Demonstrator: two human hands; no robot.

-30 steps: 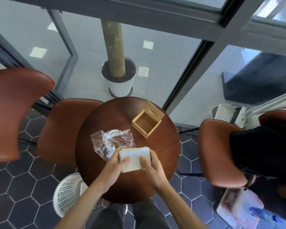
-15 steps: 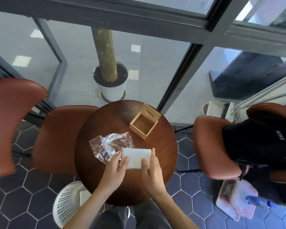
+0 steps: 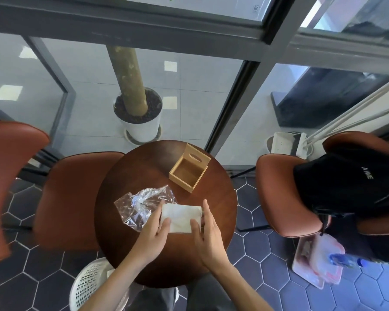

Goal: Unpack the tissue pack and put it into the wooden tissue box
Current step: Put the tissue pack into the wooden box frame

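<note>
A white stack of tissues [image 3: 180,217], out of its wrapper, lies flat near the front of the round wooden table [image 3: 126,176]. My left hand [image 3: 153,232] presses its left end and my right hand [image 3: 208,232] presses its right end, thumbs on top. The empty clear plastic wrapper [image 3: 142,204] lies crumpled just left of the stack. The wooden tissue box [image 3: 189,168] stands open and empty at the far right of the table, its slotted lid tilted up behind it.
Brown chairs stand to the left [image 3: 74,198] and right [image 3: 285,194]; the right one carries a black bag [image 3: 350,182]. A white perforated basket [image 3: 90,286] sits on the floor at the front left. A potted trunk [image 3: 139,115] stands behind glass.
The tissue stack has shifted slightly away from me on the table, with both hands still on its ends. My head has dropped a little, so the table sits lower in view.
</note>
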